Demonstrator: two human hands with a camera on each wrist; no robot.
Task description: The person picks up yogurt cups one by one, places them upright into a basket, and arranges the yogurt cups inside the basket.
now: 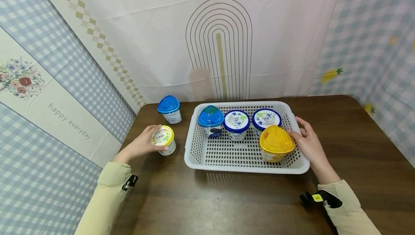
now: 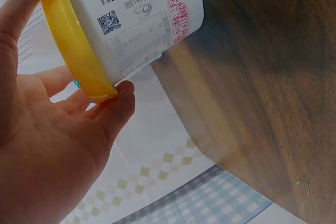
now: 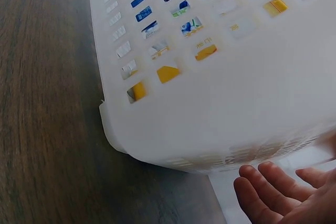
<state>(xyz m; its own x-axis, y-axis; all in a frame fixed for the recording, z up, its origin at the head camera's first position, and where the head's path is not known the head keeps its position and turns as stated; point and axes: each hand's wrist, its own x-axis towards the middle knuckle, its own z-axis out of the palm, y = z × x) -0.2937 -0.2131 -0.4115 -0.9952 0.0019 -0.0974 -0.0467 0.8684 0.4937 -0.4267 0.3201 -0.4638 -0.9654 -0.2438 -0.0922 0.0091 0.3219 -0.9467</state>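
In the head view my left hand [image 1: 144, 142] grips a small white cup [image 1: 169, 149] with a yellow lid, left of the basket. The left wrist view shows the fingers [image 2: 122, 106] and thumb around the lid's rim, with the cup [image 2: 152, 19] tilted and its barcode and QR code visible. My right hand [image 1: 310, 145] holds the right rim of a white plastic basket [image 1: 246, 169], thumb over the edge and fingers outside the wall. In the right wrist view, the fingers [image 3: 262, 192] lie close beside the basket wall [image 3: 252, 93].
In the basket stand a blue-lidded tub [image 1: 210, 118], two round cups with dark blue rims [image 1: 236, 121] [image 1: 266, 118] and a yellow-lidded tub [image 1: 276, 141]. Another blue-lidded cup [image 1: 169, 109] stands behind my left hand. The brown table [image 1: 207, 206] meets a hanging cloth [image 1: 155, 47] at the back.
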